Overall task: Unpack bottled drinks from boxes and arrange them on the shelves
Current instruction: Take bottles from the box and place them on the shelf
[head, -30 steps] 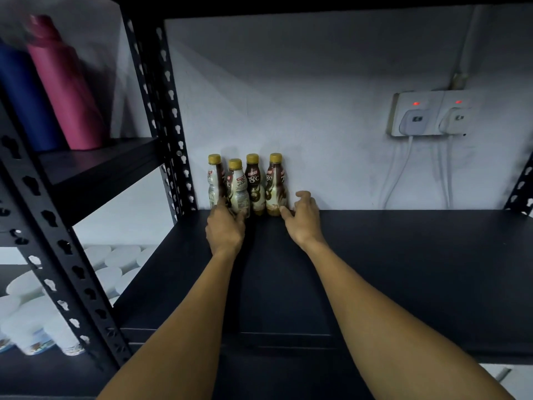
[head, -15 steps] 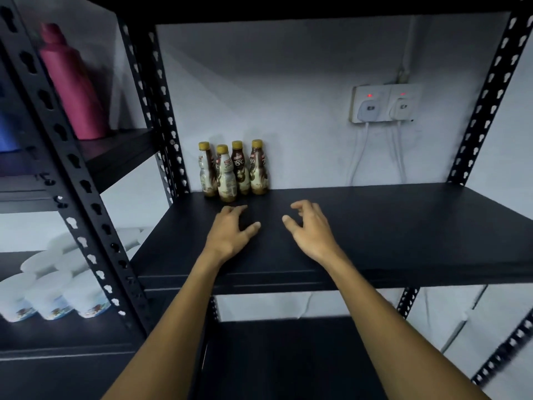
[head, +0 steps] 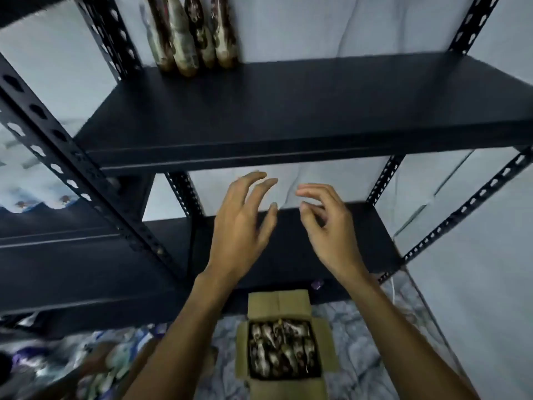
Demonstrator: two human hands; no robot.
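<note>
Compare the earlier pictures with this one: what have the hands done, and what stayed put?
The left hand and right hand left the four bottles, drew back off the shelf and now hover open above the open cardboard box. The bottles stayed in their row at the shelf's back left.

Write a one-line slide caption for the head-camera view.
Empty left hand and right hand hang open above a cardboard box of bottles; four bottles stand on the upper shelf.
</note>
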